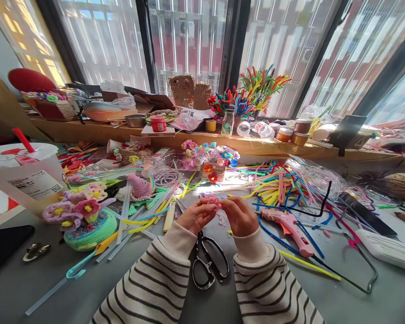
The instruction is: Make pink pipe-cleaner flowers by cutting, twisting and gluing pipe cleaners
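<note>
Between my two hands, above the middle of the table, is a small pink pipe-cleaner flower (pixel 213 201). My left hand (pixel 197 217) pinches it from the left, fingers curled. From the other side my right hand (pixel 240 216) grips it with bent fingers. Some of the flower is covered by the fingertips. Black-handled scissors (pixel 209 265) lie on the table below and between my wrists, their blades partly hidden by my left hand. To the right of my right hand rests a pink hot glue gun (pixel 288 229) with a black cord.
Glue sticks (pixel 124 216) and pipe cleaners (pixel 280 186) spread over the table (pixel 148 288). A pot of fuzzy flowers (pixel 91 229) and a drink cup (pixel 27 175) stand left. Behind is a small flower basket (pixel 213 171); a cluttered ledge (pixel 182 138) runs below the windows.
</note>
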`<state>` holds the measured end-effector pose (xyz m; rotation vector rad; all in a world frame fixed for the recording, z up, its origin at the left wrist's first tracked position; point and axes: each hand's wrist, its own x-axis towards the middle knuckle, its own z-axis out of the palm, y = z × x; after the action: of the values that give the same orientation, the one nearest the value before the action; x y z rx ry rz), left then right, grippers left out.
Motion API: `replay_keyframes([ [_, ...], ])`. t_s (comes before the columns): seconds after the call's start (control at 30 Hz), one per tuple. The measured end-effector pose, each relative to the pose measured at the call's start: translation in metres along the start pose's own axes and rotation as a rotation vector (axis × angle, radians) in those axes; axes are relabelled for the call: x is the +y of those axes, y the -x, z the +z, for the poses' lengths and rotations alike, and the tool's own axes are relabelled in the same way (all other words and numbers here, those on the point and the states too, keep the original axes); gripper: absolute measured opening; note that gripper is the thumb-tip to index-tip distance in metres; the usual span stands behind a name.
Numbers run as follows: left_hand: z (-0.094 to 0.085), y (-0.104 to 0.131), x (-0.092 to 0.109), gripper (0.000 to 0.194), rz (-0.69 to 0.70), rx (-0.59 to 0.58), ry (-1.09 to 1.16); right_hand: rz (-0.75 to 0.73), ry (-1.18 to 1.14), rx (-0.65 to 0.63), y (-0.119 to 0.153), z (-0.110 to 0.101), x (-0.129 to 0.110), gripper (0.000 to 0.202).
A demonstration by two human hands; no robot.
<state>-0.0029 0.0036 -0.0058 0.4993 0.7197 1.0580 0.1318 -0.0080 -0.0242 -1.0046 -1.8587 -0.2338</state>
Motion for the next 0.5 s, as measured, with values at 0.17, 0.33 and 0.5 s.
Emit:
replay_keyframes([
  [0.17, 0.002, 0.001, -0.001, 0.02, 0.052, 0.011, -0.064, 0.022, 0.038, 0.022, 0.0, 0.001, 0.001, 0.012],
  [0.33, 0.005, 0.0, -0.002, 0.019, 0.243, -0.01, -0.15, 0.161, -0.052, 0.096, -0.002, 0.004, -0.004, 0.007],
  [0.5, 0.006, -0.002, -0.01, 0.016, 0.537, 0.073, -0.397, 0.361, -0.131, 0.098, -0.006, 0.006, -0.015, 0.005],
])
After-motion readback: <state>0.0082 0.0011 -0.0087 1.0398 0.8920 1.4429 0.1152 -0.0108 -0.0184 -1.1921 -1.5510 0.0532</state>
